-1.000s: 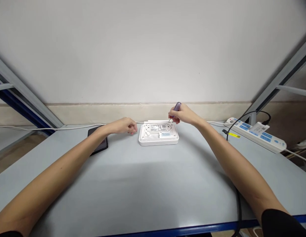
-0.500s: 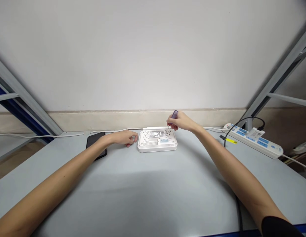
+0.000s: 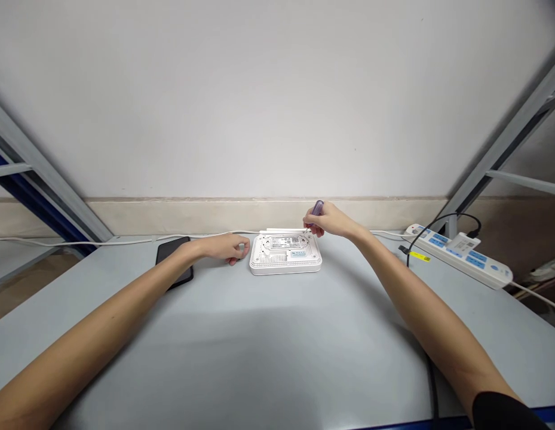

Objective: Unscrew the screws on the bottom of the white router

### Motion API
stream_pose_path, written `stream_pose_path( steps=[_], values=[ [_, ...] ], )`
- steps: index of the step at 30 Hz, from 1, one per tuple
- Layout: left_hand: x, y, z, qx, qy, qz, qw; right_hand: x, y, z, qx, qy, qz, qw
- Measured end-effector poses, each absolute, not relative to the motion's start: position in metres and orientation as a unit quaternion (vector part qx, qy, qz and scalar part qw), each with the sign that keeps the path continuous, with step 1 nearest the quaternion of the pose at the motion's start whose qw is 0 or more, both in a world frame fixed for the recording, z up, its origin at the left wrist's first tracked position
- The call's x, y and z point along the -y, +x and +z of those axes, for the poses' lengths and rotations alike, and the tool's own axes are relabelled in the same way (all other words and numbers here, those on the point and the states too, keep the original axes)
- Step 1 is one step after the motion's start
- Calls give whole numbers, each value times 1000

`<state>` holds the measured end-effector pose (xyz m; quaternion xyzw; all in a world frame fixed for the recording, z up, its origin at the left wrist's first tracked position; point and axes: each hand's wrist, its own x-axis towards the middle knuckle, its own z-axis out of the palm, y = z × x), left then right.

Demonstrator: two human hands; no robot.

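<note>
1. Closed snugly around the purple handle of a screwdriver [image 3: 318, 207], the right hand [image 3: 330, 220] sits at the far right corner of the white router [image 3: 286, 254], which lies on the table [image 3: 277, 352].
2. From this grip, the router spreads leftward and towards the wearer, its long axis running left to right; the shaft slants down-left to that corner, its tip too small to judge for contact.
3. Left hand [image 3: 224, 246], loosely curled, is just beside the router's left edge; I cannot tell whether it pinches anything.
4. Right hand is nearer, overlapping the router's corner in view.
</note>
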<state>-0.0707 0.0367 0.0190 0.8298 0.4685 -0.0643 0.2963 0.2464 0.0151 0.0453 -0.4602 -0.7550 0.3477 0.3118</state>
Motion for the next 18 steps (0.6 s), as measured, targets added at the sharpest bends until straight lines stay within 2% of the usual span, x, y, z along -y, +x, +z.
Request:
stream_pose_path(
  steps=[4, 8, 10, 14, 18],
  values=[
    [-35, -69, 30, -491, 836, 19, 245, -15, 248, 47, 764, -462, 356, 277],
    [-21, -41, 20, -495, 826, 244, 115, -15, 256, 51, 780, -455, 381, 199],
    [-7, -20, 6, -459, 823, 320, 96, -15, 261, 55, 783, -449, 393, 178],
    [21, 10, -23, -360, 888, 286, -4, -12, 269, 60, 784, -433, 419, 149],
    [27, 12, -43, -348, 889, 279, -100, -13, 268, 55, 770, -430, 460, 104]
  ],
)
